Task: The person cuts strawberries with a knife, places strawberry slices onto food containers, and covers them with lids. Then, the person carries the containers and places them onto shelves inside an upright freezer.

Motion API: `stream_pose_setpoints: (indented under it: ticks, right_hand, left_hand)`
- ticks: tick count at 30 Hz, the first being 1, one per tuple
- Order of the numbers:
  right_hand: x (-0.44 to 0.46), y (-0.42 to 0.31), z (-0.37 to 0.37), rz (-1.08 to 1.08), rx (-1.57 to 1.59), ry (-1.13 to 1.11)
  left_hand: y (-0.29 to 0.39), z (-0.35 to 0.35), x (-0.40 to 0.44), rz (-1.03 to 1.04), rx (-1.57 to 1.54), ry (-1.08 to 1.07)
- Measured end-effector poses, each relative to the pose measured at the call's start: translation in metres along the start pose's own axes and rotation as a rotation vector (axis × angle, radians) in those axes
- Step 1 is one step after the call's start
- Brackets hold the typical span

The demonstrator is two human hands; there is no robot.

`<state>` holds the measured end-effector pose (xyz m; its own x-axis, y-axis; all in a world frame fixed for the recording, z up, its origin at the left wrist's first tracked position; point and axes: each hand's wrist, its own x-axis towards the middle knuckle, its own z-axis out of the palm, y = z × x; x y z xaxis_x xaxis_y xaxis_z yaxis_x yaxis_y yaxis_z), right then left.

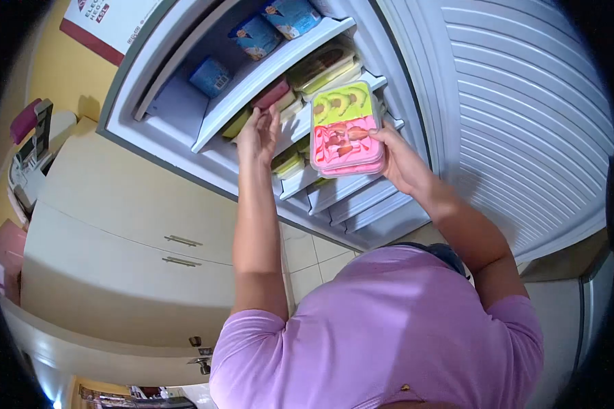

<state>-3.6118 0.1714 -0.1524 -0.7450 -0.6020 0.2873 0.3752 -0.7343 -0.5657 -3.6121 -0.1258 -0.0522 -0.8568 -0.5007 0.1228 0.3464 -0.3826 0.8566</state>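
My right hand (404, 163) grips a clear rectangular ice cream tub (346, 126) by its right side, thumb on top. Its contents are half green with avocado-like slices and half pink with red-streaked pieces. Another pink edge shows under it, perhaps a second tub. My left hand (258, 138) is raised at a freezer shelf with its fingers apart and nothing visible in them. Just beyond those fingers sit a pink tub (271, 94) and a green tub (237, 124); whether I touch either, I cannot tell.
The upright freezer (205, 140) stands open, its ribbed door (525, 116) swung to the right. Blue round tubs (256, 35) occupy the upper shelf. More lidded tubs (324, 67) lie on lower shelves. A cream cabinet (129, 204) is at left, with a kitchen scale (37, 153) on top.
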Motion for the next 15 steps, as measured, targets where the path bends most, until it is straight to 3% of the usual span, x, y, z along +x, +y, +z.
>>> stream_pose_setpoints:
  ticks: [2,5,8,15]
  right_hand:
    - [-0.002,0.002,0.007,-0.072,-0.070,0.027]
    - [0.001,0.019,0.016,-0.253,-0.121,0.075]
    - [0.005,0.035,0.025,-0.388,-0.160,0.119]
    - [0.014,0.045,0.022,-0.554,-0.353,0.175]
  left_hand:
    - [-0.011,0.028,-0.069,0.095,0.463,0.019]
    - [-0.024,0.029,-0.132,0.036,0.857,-0.106]
    - [-0.040,0.028,-0.164,-0.117,0.764,-0.186]
    - [-0.056,0.024,-0.143,-0.157,0.576,-0.212]
